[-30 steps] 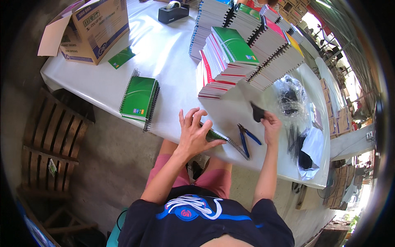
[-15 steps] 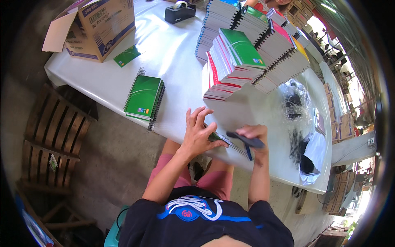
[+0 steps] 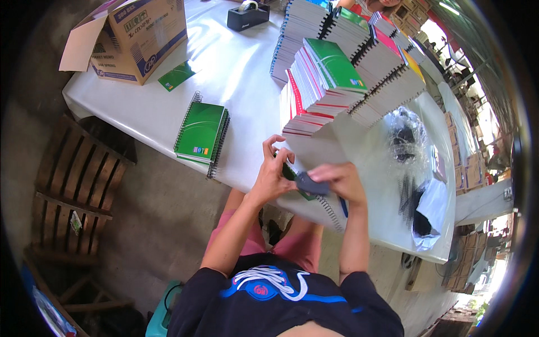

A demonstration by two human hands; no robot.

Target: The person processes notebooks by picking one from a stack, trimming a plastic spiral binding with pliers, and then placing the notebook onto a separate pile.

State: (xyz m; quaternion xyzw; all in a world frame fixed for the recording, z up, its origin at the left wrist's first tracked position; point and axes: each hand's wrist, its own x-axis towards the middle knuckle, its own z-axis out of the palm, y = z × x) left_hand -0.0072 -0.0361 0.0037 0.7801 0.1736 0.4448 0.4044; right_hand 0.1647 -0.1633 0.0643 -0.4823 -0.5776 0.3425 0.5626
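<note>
My left hand point(image 3: 274, 175) grips a small green notebook point(image 3: 306, 195) near the table's front edge, thumb on one side and fingers curled over the other. A loose wire coil point(image 3: 330, 213) trails from the notebook's edge toward the lower right. My right hand point(image 3: 341, 178), a little blurred, is closed on a dark flat object point(image 3: 312, 184) pressed against or just over the notebook's edge; its exact kind is unclear. Below that hand a slim blue piece point(image 3: 343, 208) shows, perhaps a handle. The notebook is partly hidden by my fingers and the dark object.
Spiral-bound green notebooks point(image 3: 201, 130) lie at left, near a loose green cover point(image 3: 176, 76). Beyond them stand a cardboard box point(image 3: 140, 42) and a tape dispenser point(image 3: 248, 17). Tall notebook stacks point(image 3: 325, 84) rise ahead; plastic-wrapped coils point(image 3: 403, 137) lie right. Another person point(image 3: 373, 5) is behind.
My right hand has moved left with the dark object, bringing it from over the coil to the notebook's edge beside my left thumb. My left hand still grips the notebook.
</note>
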